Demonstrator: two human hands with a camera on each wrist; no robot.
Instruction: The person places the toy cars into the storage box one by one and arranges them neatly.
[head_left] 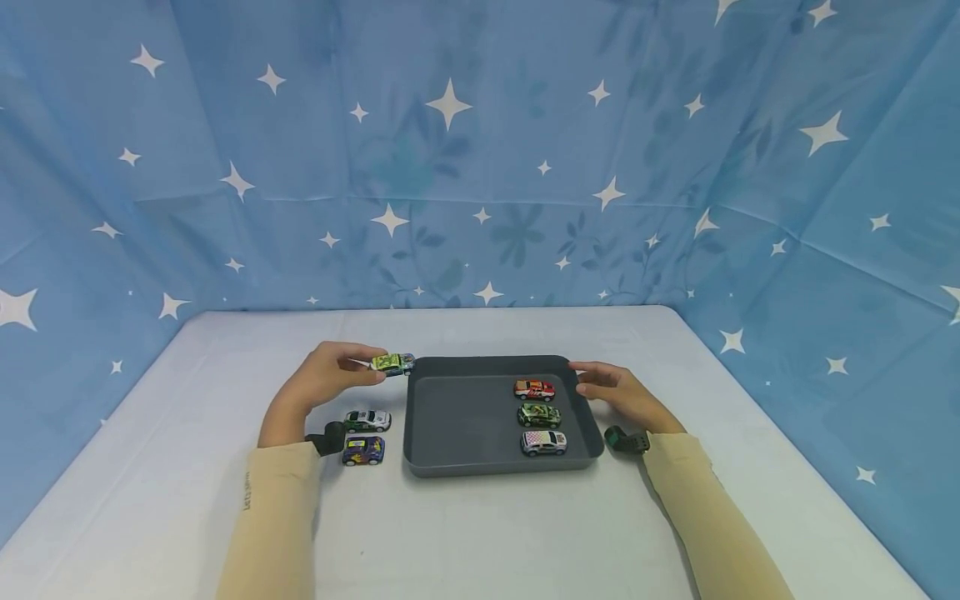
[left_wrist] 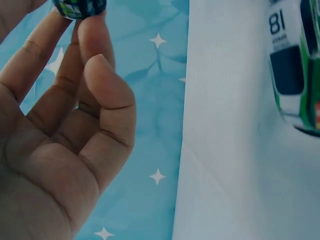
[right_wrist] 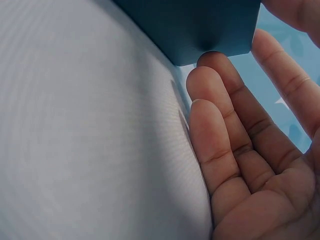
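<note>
My left hand [head_left: 330, 371] pinches a yellow-green toy car [head_left: 392, 363] by its rear, beside the far left corner of a grey tray [head_left: 465, 468]. In the left wrist view, one end of that car [left_wrist: 80, 8] shows at the fingertips. My right hand [head_left: 618, 392] holds the tray by its far right corner, with index finger and thumb at the rim. The right wrist view shows other fingertips [right_wrist: 202, 75] against the tray's outer wall [right_wrist: 200, 30]. Inside the tray, on its right side, a red-orange car [head_left: 534, 389], a green car [head_left: 539, 415] and a white checkered car [head_left: 543, 442] form a column.
Left of the tray, a white-and-green car [head_left: 367, 421] and a purple-blue car [head_left: 363, 451] stand on the white table [head_left: 480, 542], close to the left wrist. Behind the table hangs a blue curtain [head_left: 480, 158] with white stars.
</note>
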